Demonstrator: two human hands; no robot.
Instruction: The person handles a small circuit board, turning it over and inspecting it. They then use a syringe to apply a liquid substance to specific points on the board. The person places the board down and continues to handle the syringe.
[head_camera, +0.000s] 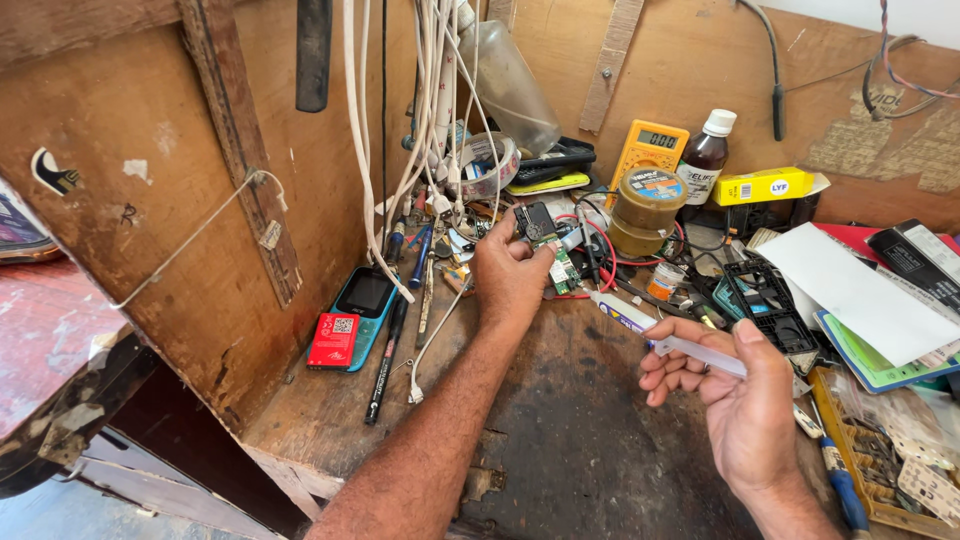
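Observation:
My left hand (508, 275) holds a small green circuit board (553, 252) with a black module at its top, raised over the back of the worn wooden bench (560, 430). My right hand (735, 395) grips a slim white tube of paste or glue (660, 335), its tip pointing left toward the board from a short distance away. The two hands are apart.
White cables (425, 120) hang at the back. A blue phone (362, 305) and red battery (333, 340) lie left beside a black pen (385, 365). A yellow multimeter (650, 148), amber jar (648, 208), brown bottle (706, 155), yellow box (765, 186) and white paper (860, 295) crowd the right.

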